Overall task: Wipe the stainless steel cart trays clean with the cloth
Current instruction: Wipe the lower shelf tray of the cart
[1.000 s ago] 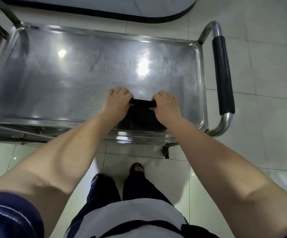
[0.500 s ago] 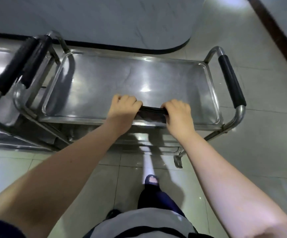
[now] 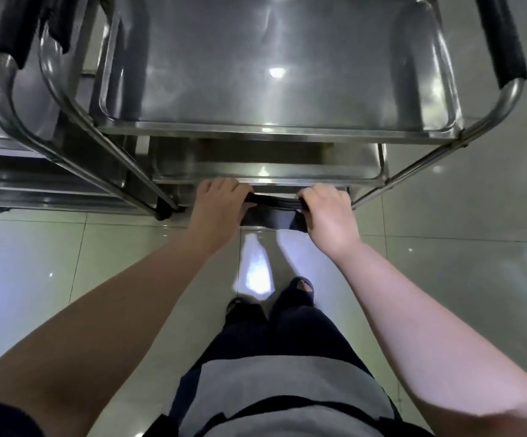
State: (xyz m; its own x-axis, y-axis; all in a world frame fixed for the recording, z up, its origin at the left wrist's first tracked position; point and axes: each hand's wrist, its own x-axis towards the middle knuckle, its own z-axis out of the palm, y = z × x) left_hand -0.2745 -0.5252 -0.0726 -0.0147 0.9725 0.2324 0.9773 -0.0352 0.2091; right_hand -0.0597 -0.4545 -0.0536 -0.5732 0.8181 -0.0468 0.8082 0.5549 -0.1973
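1. Both hands were clenched on the cloth. The left hand (image 3: pixel 221 205) and the right hand (image 3: pixel 330 216) each gripped one end of the black cloth (image 3: pixel 275 205), which was pulled taut between them.
2. The cloth was held just in front of the near rim of the lower tray (image 3: pixel 265 167), below the top tray (image 3: pixel 271 74). Can't tell whether it touched the rim.
3. Change: 0.5 s earlier the same two-handed grip sat on the top tray's near edge. It had since dropped off that tray to lower-tray level, and the view had tilted down to show more floor.
4. Counts: two hands, one cloth, two trays seen on the near cart, and a second cart (image 3: pixel 3 99) at the left. There were three black handle grips, one on the right (image 3: pixel 502 36) and two on the left.
5. Edges: the top tray had a raised rim and glare spots. The lower tray showed only a near strip under it.
6. Room: slanted frame legs (image 3: pixel 413 171) flanked the hands. The tiled floor (image 3: pixel 461 222) lay open to the right and around the person's feet (image 3: pixel 300 288). The second cart crowded the left side.
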